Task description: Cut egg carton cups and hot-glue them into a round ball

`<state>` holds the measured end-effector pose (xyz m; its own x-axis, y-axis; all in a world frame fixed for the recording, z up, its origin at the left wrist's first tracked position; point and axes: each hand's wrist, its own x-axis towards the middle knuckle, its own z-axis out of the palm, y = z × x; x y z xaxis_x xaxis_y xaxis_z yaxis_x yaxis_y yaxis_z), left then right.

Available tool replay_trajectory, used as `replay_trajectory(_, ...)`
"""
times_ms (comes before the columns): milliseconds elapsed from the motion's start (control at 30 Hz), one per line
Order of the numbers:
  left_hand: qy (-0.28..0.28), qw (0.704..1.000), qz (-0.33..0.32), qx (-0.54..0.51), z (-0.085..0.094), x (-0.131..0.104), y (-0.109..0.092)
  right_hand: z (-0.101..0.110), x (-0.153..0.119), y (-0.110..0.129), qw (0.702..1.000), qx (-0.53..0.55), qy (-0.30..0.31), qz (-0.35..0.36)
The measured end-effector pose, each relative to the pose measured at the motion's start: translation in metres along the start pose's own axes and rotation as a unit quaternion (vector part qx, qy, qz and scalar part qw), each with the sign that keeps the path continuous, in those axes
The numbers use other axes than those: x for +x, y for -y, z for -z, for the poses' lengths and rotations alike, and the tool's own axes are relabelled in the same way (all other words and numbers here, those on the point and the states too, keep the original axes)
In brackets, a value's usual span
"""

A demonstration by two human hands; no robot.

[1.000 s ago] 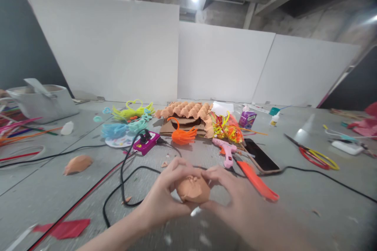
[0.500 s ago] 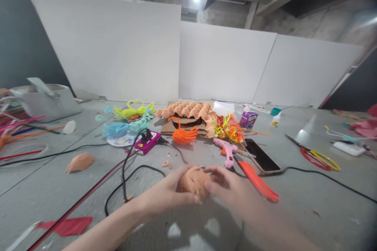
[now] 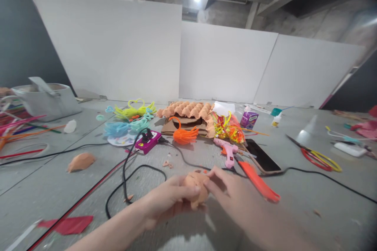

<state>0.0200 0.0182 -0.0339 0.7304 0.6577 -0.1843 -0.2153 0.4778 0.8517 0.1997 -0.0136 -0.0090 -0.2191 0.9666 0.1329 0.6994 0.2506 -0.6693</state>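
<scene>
Low in the middle of the view, my left hand (image 3: pixel 173 196) is closed round a peach-coloured lump of what looks like modelling clay (image 3: pixel 196 188). Its thumb lies across the top, and fingers show underneath. The lump's surface is cracked and uneven, with a ragged lower edge. My right hand (image 3: pixel 225 190) pinches the lump's right side with thumb and fingertips; part of that hand is blurred. Just beyond stands an orange pipe-cleaner swan (image 3: pixel 185 135). To the right lie a pink glue gun (image 3: pixel 228 153) and an orange-red box cutter (image 3: pixel 259 182).
Black cables (image 3: pixel 141 168) run across the floor to a purple power strip (image 3: pixel 148 142). A phone (image 3: pixel 262 157) and scissors (image 3: pixel 316 157) lie right. A bumpy peach piece (image 3: pixel 188 109) sits on cardboard behind. A curved peach piece (image 3: pixel 81 162) and a watering can (image 3: pixel 47 100) are left.
The clay lump has been turned in my hands and sits slightly lower. My left thumb has moved up over its top, and my right fingers have shifted along its right edge.
</scene>
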Motion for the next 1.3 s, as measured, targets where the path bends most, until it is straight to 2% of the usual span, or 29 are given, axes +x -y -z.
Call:
replay_trajectory(67, -0.024, 0.999, 0.017, -0.014, 0.001, 0.0, 0.0, 0.001, -0.002, -0.001, 0.998, -0.034, -0.022, 0.049)
replay_trajectory(200, -0.048, 0.999, 0.023, -0.013, -0.001, 0.0, -0.001, -0.002, -0.006, -0.001, 0.993, -0.013, -0.004, 0.117)
replay_trajectory(467, -0.077, 0.994, 0.071, -0.027, -0.006, -0.003, 0.002, -0.007, -0.003, -0.003, 0.996, -0.011, -0.009, 0.086)
replay_trajectory(633, -0.041, 0.994, 0.095, -0.035, -0.004, -0.006, 0.001, -0.004, -0.001, -0.004, 0.998, -0.013, 0.0, 0.068)
replay_trajectory(767, -0.031, 0.995, 0.097, -0.019, -0.003, -0.006, 0.001, -0.007, -0.001, -0.008, 0.995, 0.008, -0.014, 0.103)
replay_trajectory(867, -0.028, 0.997, 0.062, 0.028, -0.004, -0.005, 0.004, -0.007, -0.001, -0.009, 0.99, 0.012, -0.02, 0.136)
replay_trajectory(1000, -0.066, 0.991, -0.051, 0.108, -0.009, -0.004, 0.014, -0.004, -0.002, -0.008, 0.984, 0.014, -0.051, 0.171)
replay_trajectory(1167, -0.015, 0.963, -0.17, 0.209, -0.01, -0.007, 0.021, -0.005, -0.004, -0.011, 0.977, 0.001, -0.087, 0.195)
replay_trajectory(1300, -0.035, 0.928, -0.165, 0.332, -0.01, -0.012, 0.011, -0.009, -0.006, -0.013, 0.975, -0.001, -0.104, 0.196)
